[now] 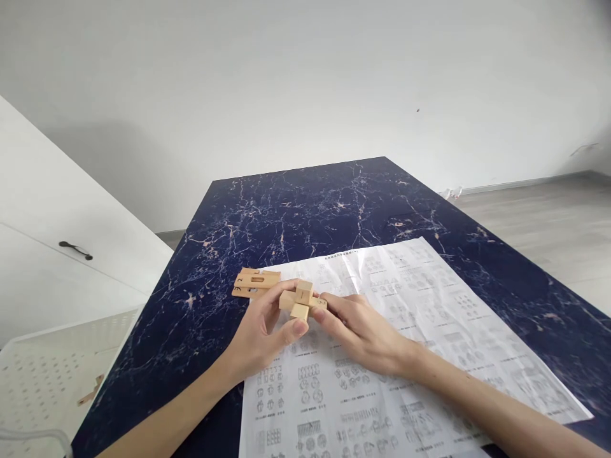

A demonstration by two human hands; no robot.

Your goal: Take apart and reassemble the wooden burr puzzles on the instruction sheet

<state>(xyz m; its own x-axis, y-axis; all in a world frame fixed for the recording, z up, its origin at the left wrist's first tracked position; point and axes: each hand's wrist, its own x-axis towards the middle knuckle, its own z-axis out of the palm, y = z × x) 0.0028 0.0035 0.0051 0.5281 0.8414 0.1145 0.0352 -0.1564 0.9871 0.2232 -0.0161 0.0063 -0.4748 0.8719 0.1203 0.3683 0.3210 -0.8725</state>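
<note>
Head view: two bare hands meet around one wooden block (304, 294), just above a printed sheet.
Left hand (260, 337): curled about the block's left side, thumb at the front, forefinger behind; how hard it presses I cannot tell.
Right hand (365, 331): thumb and fingertips pinched on the bar end to the right.
Wooden block: between the hands; four bar ends show in a cross-like cluster, and more may be hidden.
Handling: probably light and stiff, smooth but not slippery; its joints may loosen, so the bar ends look the safest hold, one per hand.
Printed sheet (329, 280): one, creased, under the grip and spreading right of it; its diagrams are too fine to count.
Flat wooden pieces (271, 278): two make out, marked 2 and 3, just beyond and left of the grip.
Marbled table (310, 203): one, beneath the grip and stretching beyond.
White basket (62, 362): one, well left of the grip, one loose wooden piece (90, 395) visible in it.
Cabinet (52, 191): one, left and beyond, with one black handle (75, 250).
Wall (286, 76): pale, farthest from the grip.
</note>
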